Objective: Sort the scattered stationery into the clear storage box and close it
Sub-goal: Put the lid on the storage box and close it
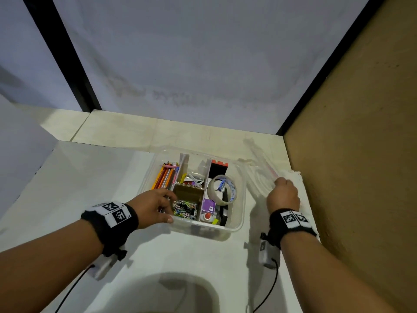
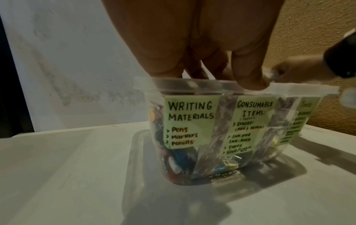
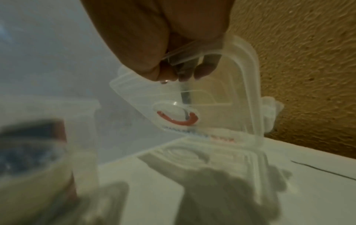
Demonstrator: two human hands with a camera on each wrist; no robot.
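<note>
Head view: sorting looks done, with pencils, clips and tape all in the compartments of the clear storage box [image 1: 237, 224] at table centre and nothing loose on the table [image 1: 158, 256]; only closing is left. Left hand [image 1: 151, 207] grips the near-left rim, thumb outside. Right hand [image 1: 283, 195] pinches the clear lid [image 3: 227, 109], tilted up on edge just right of the box.

Box [image 1: 239, 224] and lid [image 1: 259, 177] are clear, lid's got a red ring mark. Labels [image 2: 189, 120] are pale green with black lettering. At 10 o'clock inside, orange and pink pencils [image 1: 164, 177]. Wristbands [image 1: 112, 219] are black with white checker tags. Table [image 1: 90, 177] white, wall [image 1: 361, 154] tan.
</note>
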